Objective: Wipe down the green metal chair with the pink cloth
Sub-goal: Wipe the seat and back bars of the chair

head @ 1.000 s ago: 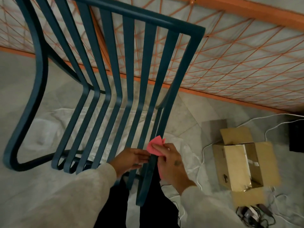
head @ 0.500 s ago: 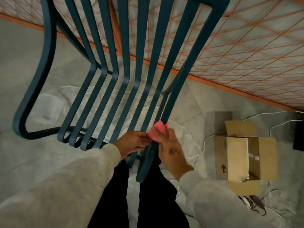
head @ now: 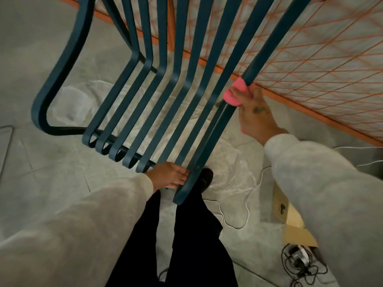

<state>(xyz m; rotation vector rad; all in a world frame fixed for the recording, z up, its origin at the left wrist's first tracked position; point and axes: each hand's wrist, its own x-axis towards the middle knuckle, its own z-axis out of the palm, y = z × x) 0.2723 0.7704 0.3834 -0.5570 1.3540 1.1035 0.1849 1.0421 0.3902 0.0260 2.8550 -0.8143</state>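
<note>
The green metal chair (head: 165,96) fills the upper middle of the head view, its slats running diagonally from the top down to looped ends at the lower left. My right hand (head: 256,114) grips the pink cloth (head: 235,94), which is wrapped around the chair's rightmost outer bar. My left hand (head: 171,178) holds the lower end of that same side, fingers curled on the slats near the bar's tip. My dark trousers and one shoe show below the chair.
An orange-framed panel (head: 310,59) with orange crisscross cords stands behind the chair. A cardboard box (head: 290,222) sits on the floor at the right, partly behind my sleeve. White cables (head: 238,214) and a black tangled cord (head: 300,264) lie nearby. Crumpled plastic sheeting (head: 83,104) lies under the chair.
My right hand has slid the pink cloth up along the rightmost bar, away from my left hand. The left hand has stayed at the lower end. The view has moved closer.
</note>
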